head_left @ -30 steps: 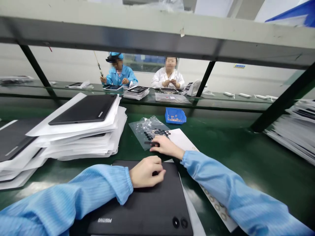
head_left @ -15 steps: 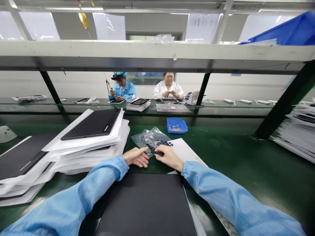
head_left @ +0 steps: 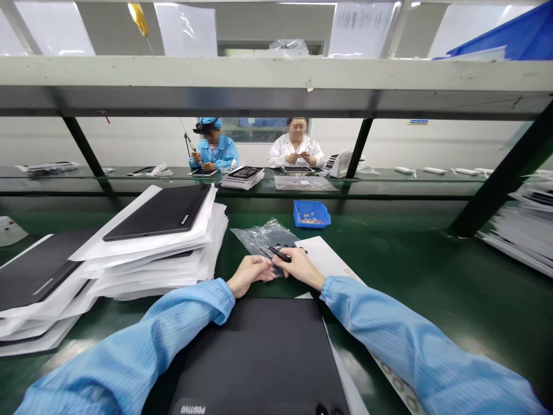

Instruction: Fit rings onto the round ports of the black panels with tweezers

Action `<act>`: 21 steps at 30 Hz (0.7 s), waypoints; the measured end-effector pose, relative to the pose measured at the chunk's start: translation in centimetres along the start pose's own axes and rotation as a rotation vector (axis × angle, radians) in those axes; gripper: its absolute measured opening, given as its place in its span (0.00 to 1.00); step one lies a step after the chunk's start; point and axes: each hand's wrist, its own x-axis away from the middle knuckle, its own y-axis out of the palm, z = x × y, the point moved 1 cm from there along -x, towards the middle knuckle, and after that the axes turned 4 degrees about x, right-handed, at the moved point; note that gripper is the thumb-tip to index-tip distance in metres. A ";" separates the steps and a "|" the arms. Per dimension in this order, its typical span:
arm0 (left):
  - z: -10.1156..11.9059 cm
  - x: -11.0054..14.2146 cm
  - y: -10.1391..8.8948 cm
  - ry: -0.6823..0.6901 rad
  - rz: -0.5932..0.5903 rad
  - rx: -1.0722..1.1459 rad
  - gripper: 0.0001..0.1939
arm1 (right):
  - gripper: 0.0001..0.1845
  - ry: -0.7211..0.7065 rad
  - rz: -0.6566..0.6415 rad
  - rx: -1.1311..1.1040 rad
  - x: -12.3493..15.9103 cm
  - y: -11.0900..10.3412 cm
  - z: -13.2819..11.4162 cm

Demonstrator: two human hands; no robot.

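Note:
My right hand (head_left: 300,267) pinches a thin black tool, probably tweezers (head_left: 280,253), over a clear plastic bag (head_left: 263,236) and a white sheet carrying small black rings (head_left: 322,256). My left hand (head_left: 250,272) sits just left of it with fingers curled, fingertips meeting the right hand's at the sheet's edge. What the left fingers hold is hidden. Both sleeves are light blue. A black tablet back (head_left: 259,357) lies flat under my forearms at the near edge, lettering and camera holes toward me.
Stacks of black tablets between white sheets (head_left: 159,236) fill the left; another stack (head_left: 518,230) is at the right edge. A small blue tray of parts (head_left: 311,213) stands behind the bag. Two people work at the far bench beyond a shelf frame (head_left: 276,86).
My left hand left the tablet back and moved forward to meet the right hand at the sheet. The right hand lifted the black tool slightly. The view tilted upward.

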 end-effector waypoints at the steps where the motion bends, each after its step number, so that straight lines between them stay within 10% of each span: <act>1: -0.1 -0.1 0.1 0.004 -0.002 -0.003 0.13 | 0.12 0.009 -0.005 -0.004 0.0 0.1 0.1; 21: 0.1 -0.1 0.3 -0.048 -0.031 -0.321 0.14 | 0.13 0.092 -0.020 -0.084 -0.2 0.6 -0.1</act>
